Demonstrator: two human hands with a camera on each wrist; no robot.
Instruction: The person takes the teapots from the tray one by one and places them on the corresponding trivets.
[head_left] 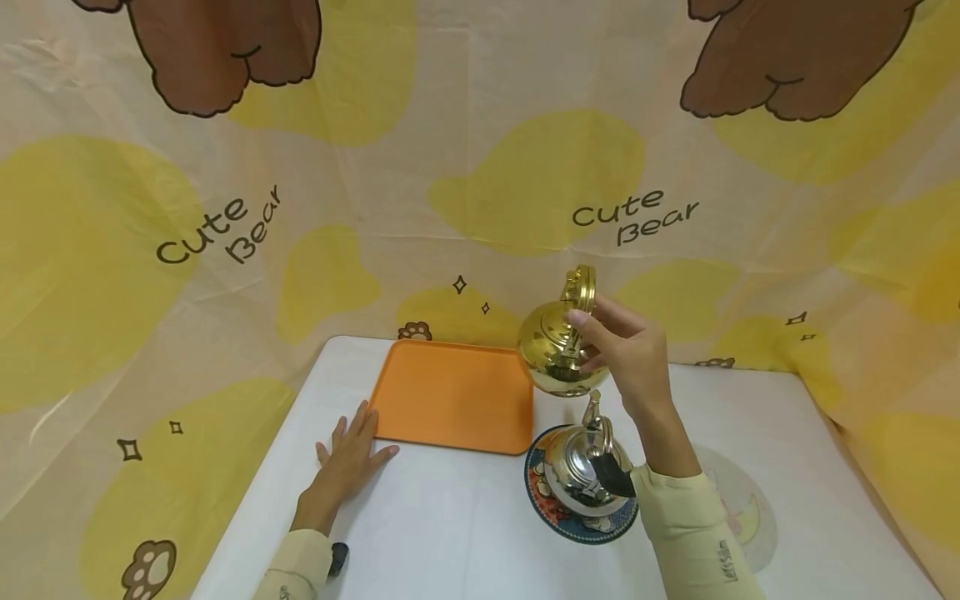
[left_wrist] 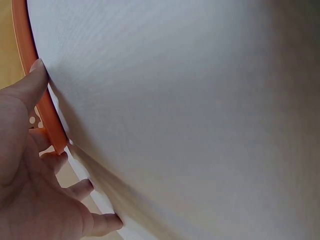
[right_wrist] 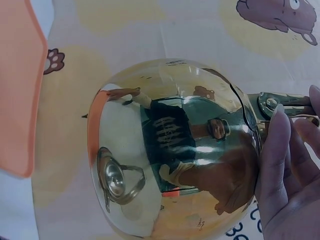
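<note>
A shiny gold teapot (head_left: 555, 346) hangs in the air near the right end of an orange tray (head_left: 453, 400). My right hand (head_left: 630, 346) grips it by its upright handle. In the right wrist view the teapot's round mirror-like body (right_wrist: 175, 150) fills the middle, with the right hand (right_wrist: 290, 175) at its handle side. My left hand (head_left: 348, 458) lies with spread fingers at the tray's front left corner. The left wrist view shows the left hand (left_wrist: 40, 175) touching the orange rim (left_wrist: 47, 112), its fingers fairly straight. The teapot's spout is hard to make out.
Below the raised teapot, a silver teapot (head_left: 581, 471) stands on a colourful round plate (head_left: 555, 521). A pale round mat (head_left: 757, 500) lies at the right, partly behind my right sleeve. A patterned yellow cloth (head_left: 480, 192) hangs behind the white table (head_left: 435, 517).
</note>
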